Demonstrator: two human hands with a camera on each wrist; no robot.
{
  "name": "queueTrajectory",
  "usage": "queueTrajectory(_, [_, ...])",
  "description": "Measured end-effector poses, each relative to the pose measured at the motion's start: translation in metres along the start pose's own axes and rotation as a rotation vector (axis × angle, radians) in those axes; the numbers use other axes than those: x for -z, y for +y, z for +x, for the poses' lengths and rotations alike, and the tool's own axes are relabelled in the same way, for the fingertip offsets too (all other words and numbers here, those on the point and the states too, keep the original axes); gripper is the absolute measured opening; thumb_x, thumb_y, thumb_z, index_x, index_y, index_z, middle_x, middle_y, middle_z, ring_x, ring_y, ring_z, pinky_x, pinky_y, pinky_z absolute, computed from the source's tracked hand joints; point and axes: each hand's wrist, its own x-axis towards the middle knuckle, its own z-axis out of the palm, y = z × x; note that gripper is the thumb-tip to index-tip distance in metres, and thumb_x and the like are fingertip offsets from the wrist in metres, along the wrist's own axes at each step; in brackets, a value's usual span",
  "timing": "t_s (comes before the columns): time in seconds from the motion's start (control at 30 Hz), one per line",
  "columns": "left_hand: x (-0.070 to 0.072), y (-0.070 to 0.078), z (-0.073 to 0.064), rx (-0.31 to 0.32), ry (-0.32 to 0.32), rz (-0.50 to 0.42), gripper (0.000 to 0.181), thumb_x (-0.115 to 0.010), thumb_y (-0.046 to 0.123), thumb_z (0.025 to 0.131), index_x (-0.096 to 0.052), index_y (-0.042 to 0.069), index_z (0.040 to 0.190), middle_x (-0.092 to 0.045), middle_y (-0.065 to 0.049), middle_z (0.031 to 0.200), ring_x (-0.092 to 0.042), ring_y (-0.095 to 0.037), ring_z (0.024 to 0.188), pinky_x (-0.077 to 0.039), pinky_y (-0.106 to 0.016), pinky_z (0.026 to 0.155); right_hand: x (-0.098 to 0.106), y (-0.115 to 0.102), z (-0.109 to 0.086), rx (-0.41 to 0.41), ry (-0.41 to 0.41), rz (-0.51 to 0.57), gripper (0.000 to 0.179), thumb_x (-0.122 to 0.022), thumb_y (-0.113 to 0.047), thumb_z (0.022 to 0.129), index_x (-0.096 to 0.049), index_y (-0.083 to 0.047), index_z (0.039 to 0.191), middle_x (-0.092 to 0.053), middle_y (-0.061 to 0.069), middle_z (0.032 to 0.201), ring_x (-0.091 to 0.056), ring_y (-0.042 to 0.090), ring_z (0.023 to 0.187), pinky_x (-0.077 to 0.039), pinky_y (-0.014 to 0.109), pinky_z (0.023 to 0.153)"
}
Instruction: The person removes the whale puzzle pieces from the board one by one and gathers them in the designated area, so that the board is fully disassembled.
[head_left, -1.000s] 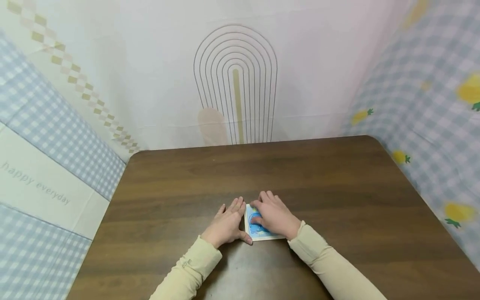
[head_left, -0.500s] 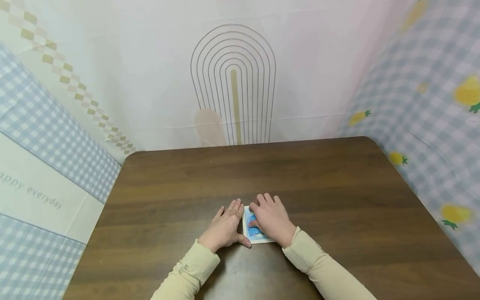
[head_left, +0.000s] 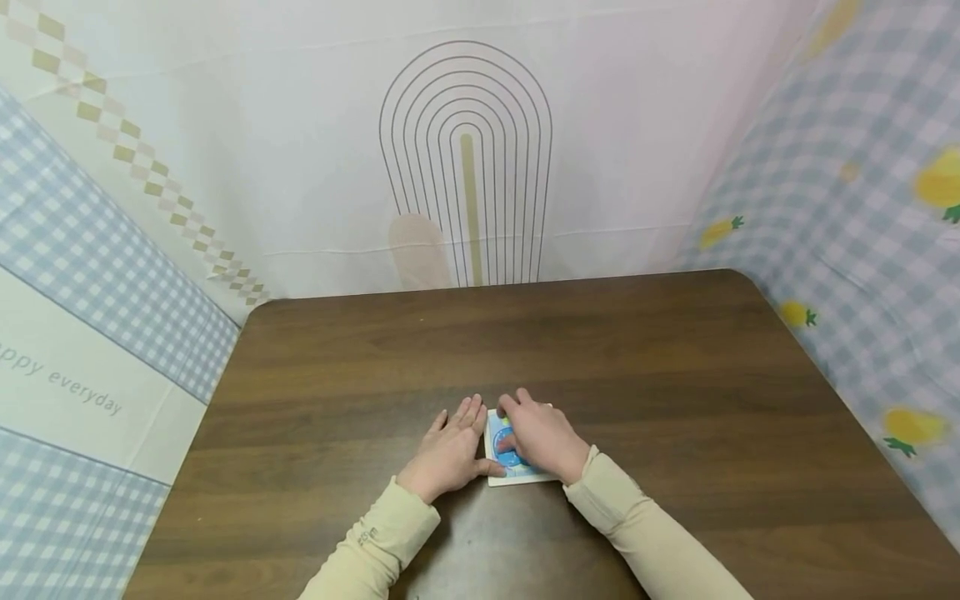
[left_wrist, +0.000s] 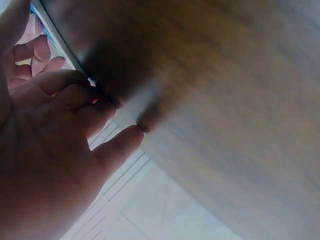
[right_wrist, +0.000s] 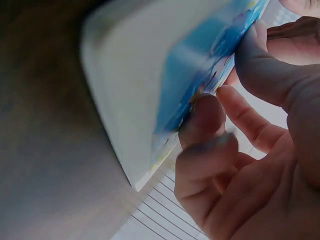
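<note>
A flat square board (head_left: 522, 479) with a pale border and a blue picture lies on the table in the head view. My left hand (head_left: 446, 454) lies along its left edge, fingers extended, the thumb over the near left corner. Over the picture is my right hand (head_left: 543, 437), its fingers bent and its thumb on the blue part. The right wrist view shows the board's pale border (right_wrist: 127, 75) and bent fingertips at the picture; whether they pinch a piece of it is hidden. In the left wrist view the left fingers (left_wrist: 120, 145) reach along the board's edge.
The brown wooden table (head_left: 360, 350) extends around the board on all sides. A white cloth with an arch print (head_left: 465, 167) hangs behind its far edge. Checked cloths hang at the left (head_left: 67, 192) and right (head_left: 847, 275).
My left thumb has moved from beside the near left corner onto the board. The fingers of my right hand have curled in more, uncovering the board's far right corner. The head view has shifted slightly.
</note>
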Motion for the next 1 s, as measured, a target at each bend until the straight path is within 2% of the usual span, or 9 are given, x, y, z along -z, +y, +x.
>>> queueTrajectory(0.1, [0.0002,-0.0002,0.0001,0.002,0.001,0.007,0.099,-0.065,0.061,0.081,-0.031,-0.001,0.150,-0.021,-0.016,0.158,-0.020,-0.026,0.146,-0.022,-0.053,0.113,0.0015,0.0003,0.0013,-0.002,-0.022,0.028,0.041,-0.079,-0.034,0.081,-0.060,-0.009,0.108,-0.051,0.006,0.092,-0.049,0.017,0.058,-0.049,0.036,0.059])
queueTrajectory(0.3, [-0.0002,-0.0001,-0.0004,0.004,-0.003,0.002,0.099,-0.065,0.061,0.081,-0.031,0.000,0.150,-0.021,-0.015,0.159,-0.019,-0.026,0.146,-0.021,-0.053,0.113,0.0038,0.0000,0.0001,0.009,-0.032,0.043,0.037,-0.079,-0.031,0.082,-0.058,-0.009,0.103,-0.047,0.005,0.089,-0.045,0.016,0.054,-0.043,0.032,0.054])
queueTrajectory(0.57, [-0.0016,-0.0006,0.0009,0.005,-0.002,0.002,0.099,-0.066,0.062,0.081,-0.031,0.000,0.151,-0.021,-0.015,0.159,-0.019,-0.026,0.146,-0.021,-0.053,0.113,0.0036,0.0000,-0.0018,0.024,0.003,0.029,0.042,-0.078,-0.033,0.082,-0.061,-0.009,0.112,-0.049,0.005,0.094,-0.046,0.015,0.054,-0.046,0.032,0.056])
queueTrajectory(0.77, [0.0004,0.0000,0.0016,0.008,-0.003,0.006,0.099,-0.065,0.061,0.082,-0.031,0.000,0.151,-0.021,-0.015,0.159,-0.019,-0.025,0.146,-0.021,-0.053,0.113,0.0045,-0.0008,-0.0012,0.023,0.008,0.003,0.038,-0.079,-0.035,0.081,-0.063,-0.011,0.104,-0.048,0.004,0.090,-0.044,0.015,0.052,-0.043,0.032,0.052])
queueTrajectory(1.0, [-0.0003,0.0006,0.0011,0.008,-0.004,0.012,0.099,-0.065,0.062,0.082,-0.031,0.000,0.150,-0.021,-0.015,0.158,-0.019,-0.026,0.146,-0.022,-0.053,0.113,0.0041,-0.0008,-0.0002,-0.007,-0.001,-0.016,0.041,-0.079,-0.037,0.080,-0.063,-0.012,0.107,-0.050,0.003,0.091,-0.045,0.015,0.053,-0.042,0.031,0.050])
